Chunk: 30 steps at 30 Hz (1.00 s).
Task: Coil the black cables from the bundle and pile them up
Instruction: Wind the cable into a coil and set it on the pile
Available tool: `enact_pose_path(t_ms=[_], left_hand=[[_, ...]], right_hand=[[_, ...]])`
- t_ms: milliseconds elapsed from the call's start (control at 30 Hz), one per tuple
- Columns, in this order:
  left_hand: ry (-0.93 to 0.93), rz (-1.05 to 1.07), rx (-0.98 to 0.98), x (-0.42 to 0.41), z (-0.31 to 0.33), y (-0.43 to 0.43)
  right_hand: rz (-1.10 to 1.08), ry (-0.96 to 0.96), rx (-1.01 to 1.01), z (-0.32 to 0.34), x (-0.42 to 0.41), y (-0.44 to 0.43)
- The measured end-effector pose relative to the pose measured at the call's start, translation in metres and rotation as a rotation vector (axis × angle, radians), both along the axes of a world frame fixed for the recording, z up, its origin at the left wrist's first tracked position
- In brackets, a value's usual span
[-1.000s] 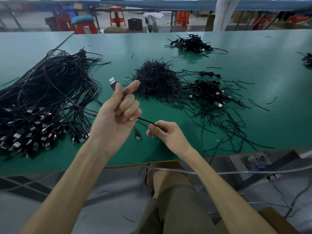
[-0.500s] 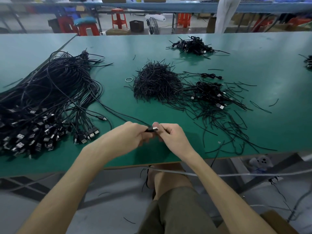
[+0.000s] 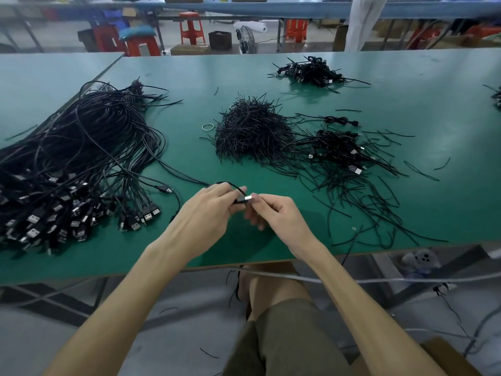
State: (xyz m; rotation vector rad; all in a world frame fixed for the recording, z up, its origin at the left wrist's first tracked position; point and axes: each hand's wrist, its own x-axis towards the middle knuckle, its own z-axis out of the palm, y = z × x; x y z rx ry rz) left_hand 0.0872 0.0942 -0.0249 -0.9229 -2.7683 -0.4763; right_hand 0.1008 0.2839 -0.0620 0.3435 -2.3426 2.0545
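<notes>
Here the cable plug (image 3: 245, 198) sits between both hands (pinched).

Orange stool (image 3: 192, 27); floor fan (image 3: 247, 39) — plush toy (image 3: 421, 260)

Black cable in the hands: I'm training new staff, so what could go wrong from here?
1. The cable, gripped by the left hand with its plug pinched by the right hand, trails back into the bundle. Pulling it may snag or drag neighbouring cables.
2. Stray plugs lie near the left wrist and could get swept along while coiling.
</notes>
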Motion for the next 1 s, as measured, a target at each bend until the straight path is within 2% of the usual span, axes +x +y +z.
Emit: enact_pose_path(t_ms=[67, 133, 233, 333, 433, 533, 667, 833, 900, 1000], left_hand=[[-0.115, 0.001, -0.015, 0.0, -0.001, 0.003], [-0.208, 0.0, 0.052, 0.001, -0.002, 0.006], [-0.259, -0.002, 0.209, 0.004, -0.003, 0.009], [-0.294, 0.046, 0.273, 0.004, -0.002, 0.01], [-0.411, 0.046, 0.386, 0.001, -0.003, 0.013], [-0.604, 0.015, 0.634, 0.002, -0.007, 0.02], [-0.76, 0.03, 0.992, 0.009, -0.011, 0.028], [-0.934, -0.086, 1.594, 0.003, 0.003, 0.024], [-0.99, -0.135, 1.621, 0.003, 0.01, 0.019], [-1.006, -0.192, 1.461, 0.004, 0.018, 0.011]], right_hand=[[0.016, -0.018, -0.055, 0.0, 0.001, 0.001], [0.035, -0.021, -0.077, 0.001, 0.001, 0.002], [0.067, -0.012, -0.093, 0.002, 0.002, 0.002], [0.078, -0.002, -0.103, 0.002, 0.001, 0.002], [0.099, 0.007, -0.097, 0.002, 0.002, 0.002], [0.114, 0.011, -0.075, 0.002, 0.002, 0.001], [0.137, 0.013, 0.009, -0.001, 0.001, -0.002], [0.107, 0.024, 0.165, -0.003, 0.001, -0.007], [0.108, 0.005, 0.177, -0.001, 0.002, -0.007], [0.072, 0.002, 0.166, -0.001, 0.002, -0.007]])
